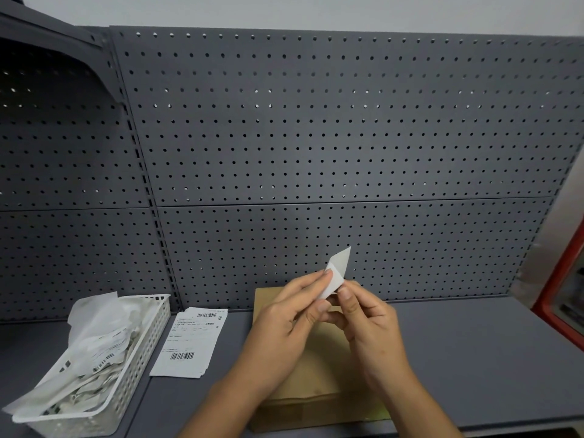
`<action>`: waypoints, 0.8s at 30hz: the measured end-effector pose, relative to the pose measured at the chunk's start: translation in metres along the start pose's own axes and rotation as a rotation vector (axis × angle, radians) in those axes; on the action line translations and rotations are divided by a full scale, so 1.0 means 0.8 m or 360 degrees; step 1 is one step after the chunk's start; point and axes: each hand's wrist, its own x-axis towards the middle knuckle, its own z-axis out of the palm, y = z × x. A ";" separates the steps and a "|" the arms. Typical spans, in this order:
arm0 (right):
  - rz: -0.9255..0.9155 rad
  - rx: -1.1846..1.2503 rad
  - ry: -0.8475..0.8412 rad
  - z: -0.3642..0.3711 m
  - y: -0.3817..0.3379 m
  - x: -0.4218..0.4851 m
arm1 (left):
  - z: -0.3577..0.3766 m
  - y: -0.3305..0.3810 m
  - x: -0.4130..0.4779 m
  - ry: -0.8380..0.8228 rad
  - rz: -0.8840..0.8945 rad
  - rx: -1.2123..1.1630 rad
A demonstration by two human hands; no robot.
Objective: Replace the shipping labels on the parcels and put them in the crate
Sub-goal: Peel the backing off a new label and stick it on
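Shipping label [336,273] pinched by left hand [284,324] and right hand [369,330] over brown parcel [316,374]; backing apparently being peeled. Next: stick on squarely.

I am standing at a packing station in what looks like a stockroom or shop back room. In front of me rises a dark grey perforated metal back panel [316,121] of the kind used on store shelving, joined to its neighbour at a slotted grey metal upright [139,153]. Below it runs a flat grey metal shelf [474,358] that serves as a bench. On it lie a brown cardboard parcel [319,384], a small stack of white printed shipping labels with barcodes [189,339], and a white perforated plastic basket [148,343] heaped with crumpled white label scraps [94,343]. A red frame [551,289] shows at the right edge; I cannot tell what it belongs to.
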 end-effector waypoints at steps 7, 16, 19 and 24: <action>0.0069 0.0122 0.0058 -0.001 -0.001 -0.001 | 0.003 0.000 -0.003 0.0006 -0.0001 -0.0016; 0.0089 0.0169 0.0044 0.001 0.000 -0.001 | 0.003 -0.007 -0.003 -0.0007 -0.0013 -0.0035; 0.0098 0.0188 0.0008 0.002 0.001 -0.001 | 0.004 -0.009 -0.002 -0.0024 -0.0013 -0.0038; 0.0116 0.0217 -0.0034 0.003 0.002 -0.001 | 0.004 -0.011 -0.003 -0.0011 -0.0019 -0.0032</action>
